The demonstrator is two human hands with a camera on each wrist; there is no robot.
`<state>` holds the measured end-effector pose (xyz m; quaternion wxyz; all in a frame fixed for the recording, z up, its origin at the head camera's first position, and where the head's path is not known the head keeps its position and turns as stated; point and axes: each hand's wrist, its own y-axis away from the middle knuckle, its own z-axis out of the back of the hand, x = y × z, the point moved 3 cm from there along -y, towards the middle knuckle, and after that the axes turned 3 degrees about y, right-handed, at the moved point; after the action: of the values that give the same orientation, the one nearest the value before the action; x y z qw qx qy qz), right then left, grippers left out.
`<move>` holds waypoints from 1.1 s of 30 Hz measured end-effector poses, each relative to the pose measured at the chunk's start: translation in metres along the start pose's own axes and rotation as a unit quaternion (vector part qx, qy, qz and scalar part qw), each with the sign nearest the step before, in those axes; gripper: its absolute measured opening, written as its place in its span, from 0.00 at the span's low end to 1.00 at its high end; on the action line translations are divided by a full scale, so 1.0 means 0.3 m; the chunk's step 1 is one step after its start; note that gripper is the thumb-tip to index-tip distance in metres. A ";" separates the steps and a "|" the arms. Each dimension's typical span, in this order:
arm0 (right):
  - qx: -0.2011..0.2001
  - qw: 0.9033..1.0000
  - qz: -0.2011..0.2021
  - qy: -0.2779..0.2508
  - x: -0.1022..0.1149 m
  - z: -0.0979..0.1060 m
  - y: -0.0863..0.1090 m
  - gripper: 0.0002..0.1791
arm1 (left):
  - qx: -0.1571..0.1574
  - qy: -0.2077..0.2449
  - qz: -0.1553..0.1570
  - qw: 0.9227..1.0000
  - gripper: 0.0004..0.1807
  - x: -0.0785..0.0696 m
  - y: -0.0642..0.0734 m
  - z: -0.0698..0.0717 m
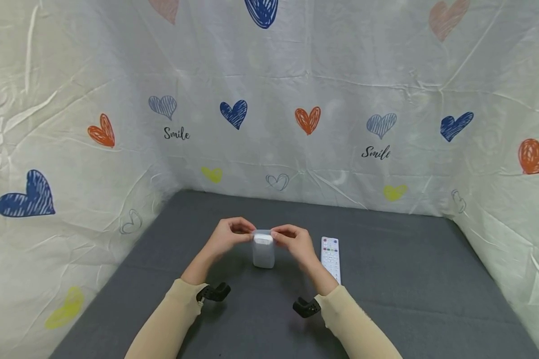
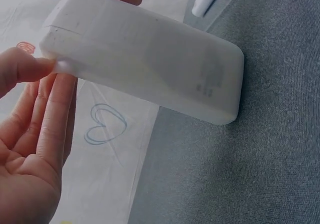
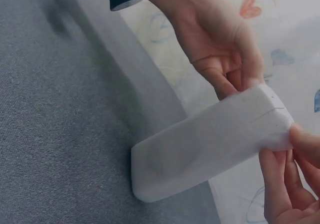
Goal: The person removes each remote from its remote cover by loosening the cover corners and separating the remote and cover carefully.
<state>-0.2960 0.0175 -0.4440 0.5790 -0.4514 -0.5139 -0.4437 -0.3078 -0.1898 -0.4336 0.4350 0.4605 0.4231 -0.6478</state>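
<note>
A tall, translucent white plastic box (image 1: 263, 255) with rounded edges stands upright on the dark grey cloth, in front of the person. A seam runs across it near its top end, as the left wrist view of the box (image 2: 150, 59) shows. My left hand (image 1: 226, 238) pinches the top left edge between thumb and fingers. Opposite it, my right hand (image 1: 296, 243) pinches the top right edge in the same way. Faint grey marks show through the wall of the box (image 3: 195, 144), low down in the left wrist view.
A white remote control (image 1: 330, 257) with several small buttons lies to the right, beside the right forearm. Dark grey cloth (image 1: 413, 279) covers the table. White sheets printed with hearts (image 1: 308, 120) hang at the back and both sides. Each wrist wears a black band (image 1: 306, 307).
</note>
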 end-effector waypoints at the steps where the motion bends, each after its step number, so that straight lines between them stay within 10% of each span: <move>1: 0.002 1.000 -0.007 -0.002 0.001 0.000 -0.001 0.15 | 0.001 0.003 0.003 1.000 0.11 0.005 -0.002 0.002; 23: -0.020 0.998 -0.061 -0.027 -0.047 -0.020 -0.003 0.14 | -0.014 0.124 0.155 0.980 0.16 0.082 -0.007 -0.003; 33: -0.015 0.997 -0.066 -0.024 -0.066 -0.028 -0.001 0.15 | -0.011 0.128 0.164 0.978 0.15 0.097 -0.004 -0.008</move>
<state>-0.2962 0.0103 -0.4643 0.5292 -0.4353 -0.5499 -0.4776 -0.3143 -0.1924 -0.4621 0.4827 0.5983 0.4006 -0.4986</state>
